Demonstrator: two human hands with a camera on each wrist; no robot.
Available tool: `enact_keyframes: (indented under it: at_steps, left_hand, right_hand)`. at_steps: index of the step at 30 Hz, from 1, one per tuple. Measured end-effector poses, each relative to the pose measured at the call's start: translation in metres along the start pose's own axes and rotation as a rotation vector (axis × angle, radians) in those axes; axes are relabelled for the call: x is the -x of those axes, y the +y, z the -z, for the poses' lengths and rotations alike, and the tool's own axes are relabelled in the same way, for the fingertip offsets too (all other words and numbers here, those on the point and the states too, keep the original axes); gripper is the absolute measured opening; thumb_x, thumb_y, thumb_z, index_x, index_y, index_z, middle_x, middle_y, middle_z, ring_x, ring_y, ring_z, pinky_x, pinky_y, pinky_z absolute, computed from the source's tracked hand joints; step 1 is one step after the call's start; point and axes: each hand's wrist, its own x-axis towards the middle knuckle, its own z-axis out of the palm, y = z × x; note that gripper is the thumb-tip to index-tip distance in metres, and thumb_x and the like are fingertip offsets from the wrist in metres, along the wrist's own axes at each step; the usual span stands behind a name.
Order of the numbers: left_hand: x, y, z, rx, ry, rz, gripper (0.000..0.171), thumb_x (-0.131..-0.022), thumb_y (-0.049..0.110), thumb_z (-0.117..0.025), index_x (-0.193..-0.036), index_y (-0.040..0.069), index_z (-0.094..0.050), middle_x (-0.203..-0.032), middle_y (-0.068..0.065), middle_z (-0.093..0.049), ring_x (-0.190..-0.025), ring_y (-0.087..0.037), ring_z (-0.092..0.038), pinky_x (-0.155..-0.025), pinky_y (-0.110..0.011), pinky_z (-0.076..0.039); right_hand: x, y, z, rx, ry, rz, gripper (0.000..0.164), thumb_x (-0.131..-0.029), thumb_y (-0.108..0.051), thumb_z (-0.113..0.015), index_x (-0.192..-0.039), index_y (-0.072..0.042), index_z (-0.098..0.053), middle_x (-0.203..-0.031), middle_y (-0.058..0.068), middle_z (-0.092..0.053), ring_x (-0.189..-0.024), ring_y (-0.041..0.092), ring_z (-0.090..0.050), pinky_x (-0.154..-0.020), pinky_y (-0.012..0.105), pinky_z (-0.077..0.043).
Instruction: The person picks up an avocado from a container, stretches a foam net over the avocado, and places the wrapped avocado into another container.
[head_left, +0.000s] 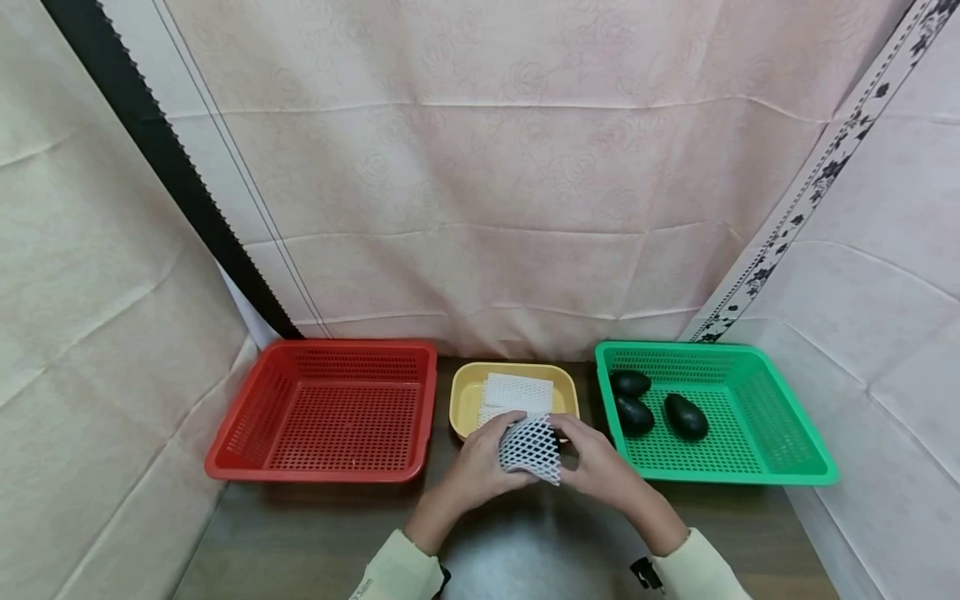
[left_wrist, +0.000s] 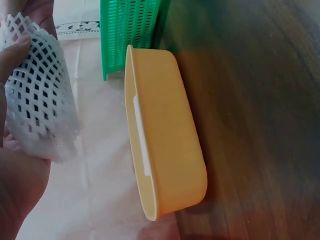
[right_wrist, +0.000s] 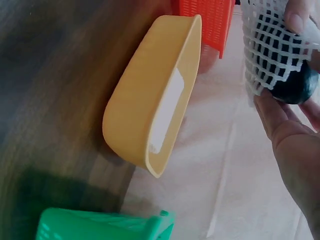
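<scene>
Over the table's middle, both hands hold a white foam net sleeve with a dark avocado mostly inside it. My left hand grips the sleeve from the left, its fingers curled round the mesh. From the other side, my right hand grips the avocado's bare end, right at the sleeve's rim. One rounded end of the fruit sticks out of the mesh in the right wrist view. Behind the hands, flat white foam nets lie in a yellow tray.
A red plastic basket stands on the left. On the right is a green basket with several dark avocados toward its left side. Cloth curtains hang behind and along both sides of the wooden table.
</scene>
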Motion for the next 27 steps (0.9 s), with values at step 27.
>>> enact_keyframes:
  at_steps: [27]
  left_hand:
    - [0.007,-0.005,0.007,0.278,0.051,0.166,0.064,-0.078,0.04,-0.091,-0.134,0.033,-0.061,-0.132,0.01,-0.066,-0.116,-0.014,-0.061,-0.104,-0.045,-0.047]
  right_hand:
    - [0.005,0.006,-0.007,-0.293,0.135,-0.273,0.051,-0.085,-0.005,-0.083,-0.13,-0.002,-0.062,-0.115,0.017,-0.07,-0.094,0.02,-0.067,-0.079,0.026,-0.06]
